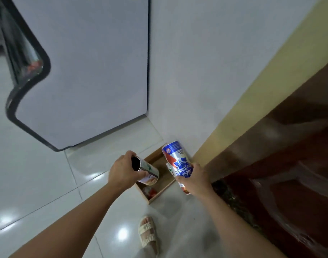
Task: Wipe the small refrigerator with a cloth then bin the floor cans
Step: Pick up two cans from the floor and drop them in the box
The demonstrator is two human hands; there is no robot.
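Floor [38, 183]: glossy pale tiles with bright light reflections. Nearest the camera, one foot in a woven cream sandal [149, 233] stands on the tiles.

Right side: dark brown wooden door [289, 174], with a yellow band [252, 101] between it and the white wall [206, 62].

Beyond the foot, a shallow wooden box [155, 190] sits on the floor close to the wall. Red and white items lie at its near end; they are too blurred to identify.

Left hand [122, 174]: fingers curled round a silver can [147, 173], gripped near its open dark end. The can is tilted on its side above the box's left edge.

Right hand [194, 180]: fingers wrapped round the lower part of a blue, white and red can [176, 161], held inverted, label upside down, over the box's right side. A second item with red and white print shows under the same hand; what it is cannot be told.

Both cans are off the floor, near each other but apart.

Farthest: the white fridge [85, 71] stands on the tiles against the wall, with a dark curved trim on its left edge.
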